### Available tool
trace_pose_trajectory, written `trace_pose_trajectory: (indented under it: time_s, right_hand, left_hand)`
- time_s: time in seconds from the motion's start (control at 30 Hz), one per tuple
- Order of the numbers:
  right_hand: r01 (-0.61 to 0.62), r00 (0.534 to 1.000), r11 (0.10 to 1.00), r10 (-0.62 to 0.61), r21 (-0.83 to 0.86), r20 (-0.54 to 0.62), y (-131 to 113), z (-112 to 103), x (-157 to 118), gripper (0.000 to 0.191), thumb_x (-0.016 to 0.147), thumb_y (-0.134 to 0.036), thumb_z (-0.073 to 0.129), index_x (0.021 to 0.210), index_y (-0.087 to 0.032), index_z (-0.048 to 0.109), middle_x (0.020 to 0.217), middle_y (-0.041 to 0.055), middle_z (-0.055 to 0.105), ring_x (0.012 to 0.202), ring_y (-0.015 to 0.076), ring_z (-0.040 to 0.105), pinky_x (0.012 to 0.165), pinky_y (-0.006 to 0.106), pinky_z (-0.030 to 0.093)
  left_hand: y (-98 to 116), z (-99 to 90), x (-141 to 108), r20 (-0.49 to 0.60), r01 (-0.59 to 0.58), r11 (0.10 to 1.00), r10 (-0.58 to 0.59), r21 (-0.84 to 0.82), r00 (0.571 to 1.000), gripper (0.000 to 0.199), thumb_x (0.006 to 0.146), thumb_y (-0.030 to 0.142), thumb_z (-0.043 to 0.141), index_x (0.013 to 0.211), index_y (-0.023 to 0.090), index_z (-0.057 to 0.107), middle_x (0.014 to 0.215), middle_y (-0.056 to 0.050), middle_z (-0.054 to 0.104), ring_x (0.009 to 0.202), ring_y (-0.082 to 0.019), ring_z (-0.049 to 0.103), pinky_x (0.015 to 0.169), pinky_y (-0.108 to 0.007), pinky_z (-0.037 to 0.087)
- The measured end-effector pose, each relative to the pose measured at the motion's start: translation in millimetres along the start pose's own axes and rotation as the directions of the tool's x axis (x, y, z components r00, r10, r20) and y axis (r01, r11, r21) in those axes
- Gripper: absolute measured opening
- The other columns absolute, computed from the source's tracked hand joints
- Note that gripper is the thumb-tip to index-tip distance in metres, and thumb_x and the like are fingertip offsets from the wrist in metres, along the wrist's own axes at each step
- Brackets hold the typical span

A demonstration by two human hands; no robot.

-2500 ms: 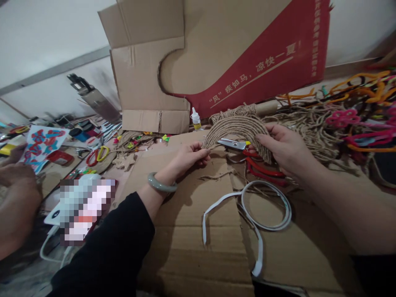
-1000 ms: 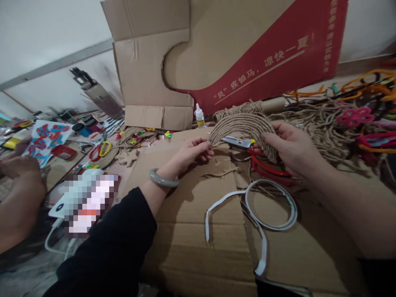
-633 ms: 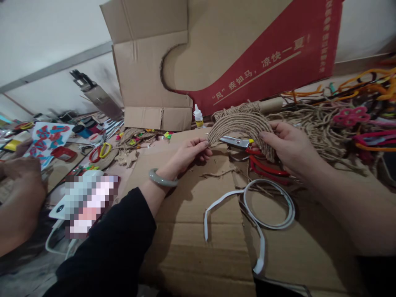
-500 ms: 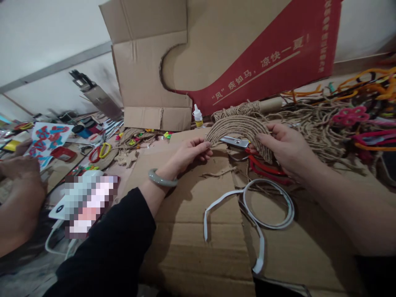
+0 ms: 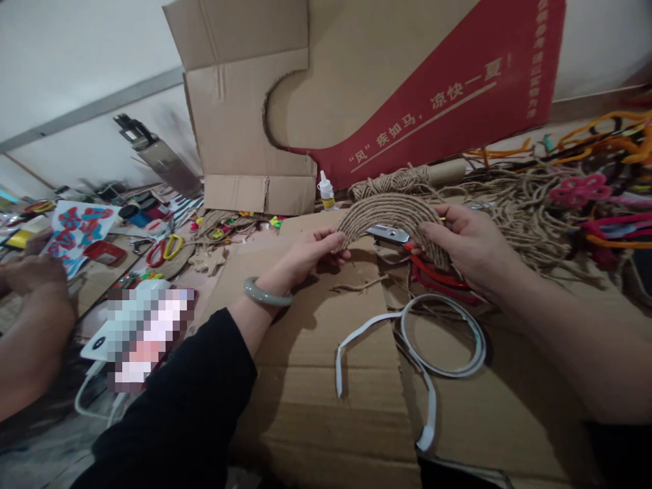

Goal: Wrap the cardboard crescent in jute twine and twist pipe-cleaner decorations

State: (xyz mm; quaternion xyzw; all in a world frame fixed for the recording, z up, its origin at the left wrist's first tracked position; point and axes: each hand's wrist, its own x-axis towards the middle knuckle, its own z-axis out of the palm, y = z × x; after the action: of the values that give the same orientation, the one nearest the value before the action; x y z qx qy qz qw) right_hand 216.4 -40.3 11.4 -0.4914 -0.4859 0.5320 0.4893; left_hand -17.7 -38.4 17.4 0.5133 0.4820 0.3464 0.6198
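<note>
Over the flat cardboard (image 5: 326, 401): up comes the rope arch (image 5: 392, 207), many curved rows side by side, bulging away from the wearer and held at both ends.
Left hand (image 5: 326, 248): thumb and fingers are closed in a pinch on the arch's left end, and a smooth bangle (image 5: 267, 293) circles the wrist.
Right hand (image 5: 461, 238): what a firm hold, thumb on top of the right end and fingers curled round behind, closed on the rope rows.
Scissors (image 5: 391, 234): the metal shows just under the arch (the right hand covers part of them), with red handles running out below.
White strip roll (image 5: 442, 372): it lies nearer the wearer, a ring with two loose tails trailing over the cardboard.
Glue bottle (image 5: 326, 191): upright beyond the left end of the arch, white on top, yellow label below.
Rope bundle (image 5: 390, 182): right behind the arch, wound on a tube, and a loose rope pile (image 5: 530, 210) spreads out to the right.
Standing cardboard (image 5: 234, 129): it rises at the back, with a curved cut-out and a red printed panel.
Far left: another person's hand (image 5: 38, 275) is beside a red-and-blue painted paper (image 5: 81, 227).
</note>
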Motion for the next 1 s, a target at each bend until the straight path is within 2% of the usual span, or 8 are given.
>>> trace_pose_trajectory:
  time_s: [0.1,0.17,0.2,0.3,0.5,0.73,0.83,1.0]
  right_hand:
    - [-0.064,0.997,0.998,0.064,0.022,0.036,-4.4,2.5,-3.3,0.011,0.080,-0.015,0.057,0.090,-0.020,0.057,0.066,-0.0028,0.064,0.054,0.0084,0.061,0.054,0.018,0.053]
    - [-0.091,0.995,0.995,0.089,0.029,0.050,-6.0,3.1,-4.5,0.003,0.084,-0.020,0.054,0.086,-0.019,0.055,0.065,-0.0025,0.064,0.051,0.0077,0.060,0.051,0.017,0.051]
    - [-0.092,0.994,0.996,0.091,0.018,0.058,-6.1,2.9,-4.5,0.006,0.086,-0.024,0.052,0.084,-0.019,0.054,0.064,-0.0019,0.064,0.051,0.0078,0.060,0.049,0.016,0.049]
    - [-0.069,0.992,0.995,0.076,-0.075,0.101,-3.6,0.8,-2.7,0.014,0.085,-0.031,0.055,0.079,-0.019,0.052,0.065,-0.0001,0.065,0.052,0.0083,0.060,0.045,0.015,0.046]
    - [-0.036,0.993,0.979,0.057,-0.202,0.104,1.3,-1.8,0.1,0.002,0.080,-0.017,0.056,0.080,-0.017,0.054,0.064,0.0006,0.065,0.050,0.0060,0.057,0.044,0.013,0.042]
    - [-0.007,0.988,0.991,0.028,-0.136,0.150,0.5,-3.0,-2.0,0.012,0.078,-0.026,0.061,0.080,-0.018,0.053,0.063,-0.0008,0.064,0.051,0.0069,0.057,0.046,0.015,0.044]
    - [-0.029,0.993,0.992,0.043,-0.122,0.113,1.3,-1.2,-2.0,0.012,0.078,-0.027,0.061,0.078,-0.018,0.052,0.064,-0.0003,0.064,0.051,0.0072,0.057,0.047,0.016,0.045]
    - [-0.013,0.999,0.976,0.024,-0.215,0.047,4.2,-0.1,1.8,0.010,0.078,-0.022,0.060,0.076,-0.018,0.052,0.062,0.0000,0.063,0.048,0.0069,0.056,0.045,0.016,0.044]
  left_hand:
    - [-2.0,-0.6,1.2,-0.016,0.016,0.999,-0.017,-0.049,1.000,0.030,0.072,0.041,0.068,0.080,0.015,0.056,0.065,0.000,0.061,0.051,-0.006,0.054,0.050,-0.018,0.043]
    - [-3.2,-0.7,2.8,-0.024,0.012,0.998,-0.013,-0.058,1.000,0.027,0.073,0.037,0.068,0.078,0.014,0.055,0.063,0.001,0.059,0.049,-0.004,0.051,0.047,-0.016,0.040]
    - [-3.7,-0.9,3.9,-0.030,0.000,0.998,-0.002,-0.063,1.000,0.027,0.073,0.037,0.068,0.077,0.014,0.054,0.062,0.002,0.059,0.048,-0.004,0.050,0.045,-0.015,0.039]
    - [-5.5,-2.7,7.4,-0.056,-0.039,0.996,0.035,-0.077,0.998,0.029,0.075,0.040,0.066,0.077,0.015,0.052,0.063,0.002,0.058,0.046,-0.004,0.049,0.041,-0.014,0.034]
    - [-7.0,-5.4,9.7,-0.058,-0.050,0.996,0.046,-0.069,0.997,0.029,0.076,0.041,0.064,0.078,0.015,0.051,0.064,0.002,0.058,0.045,-0.004,0.049,0.040,-0.014,0.034]
    - [-6.1,-3.8,8.0,-0.052,-0.045,0.996,0.041,-0.078,0.998,0.027,0.077,0.039,0.064,0.078,0.015,0.051,0.064,0.002,0.059,0.044,-0.004,0.049,0.040,-0.014,0.035]
    - [-4.9,-0.2,6.1,-0.059,-0.038,0.997,0.035,-0.064,0.998,0.025,0.077,0.036,0.064,0.078,0.014,0.053,0.064,0.001,0.060,0.046,-0.004,0.050,0.043,-0.014,0.038]
    - [-2.5,4.6,3.6,-0.064,0.001,0.999,-0.005,-0.051,0.998,0.022,0.078,0.034,0.064,0.079,0.015,0.053,0.065,0.001,0.061,0.047,-0.005,0.053,0.045,-0.016,0.042]
